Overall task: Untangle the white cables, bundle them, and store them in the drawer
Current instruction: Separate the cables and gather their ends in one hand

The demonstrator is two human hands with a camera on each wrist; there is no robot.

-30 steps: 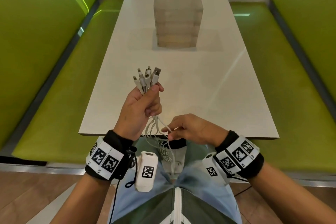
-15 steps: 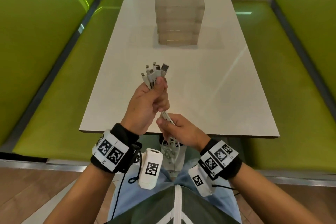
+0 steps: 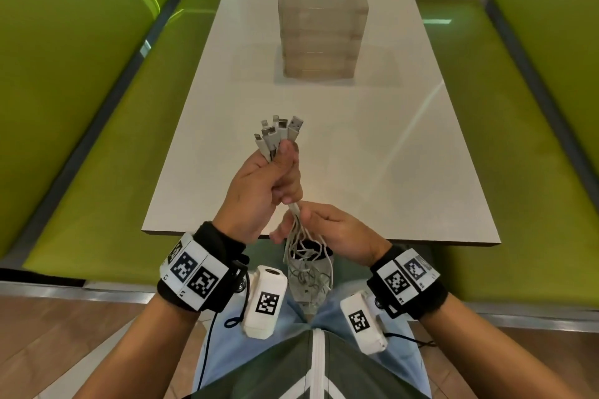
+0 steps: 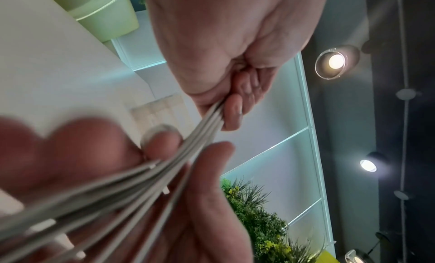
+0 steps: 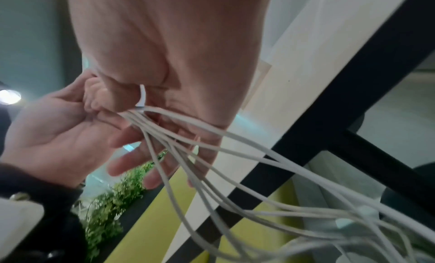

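My left hand (image 3: 278, 172) grips a bunch of white cables (image 3: 280, 134) in a fist above the near end of the table, several connectors sticking up past the thumb. Just below, my right hand (image 3: 309, 223) pinches the same strands between thumb and fingers. The rest of the cables hang in a loose tangle (image 3: 308, 269) over my lap. In the left wrist view the cables (image 4: 188, 155) run from the left hand (image 4: 223, 80) through the blurred right hand (image 4: 188, 148). In the right wrist view the right hand (image 5: 132, 103) holds the strands (image 5: 137, 118) where they fan out.
A translucent stacked drawer unit (image 3: 322, 26), all drawers closed, stands farther back on the white table (image 3: 356, 155). Green benches (image 3: 97, 155) (image 3: 518, 155) flank the table. The table's near edge is just beyond my hands; its dark frame (image 5: 329, 118) is close to the dangling cables.
My right hand moved left from beside the loose strands to right under the left hand and closed on the cables. The left hand rose a little with the connectors.
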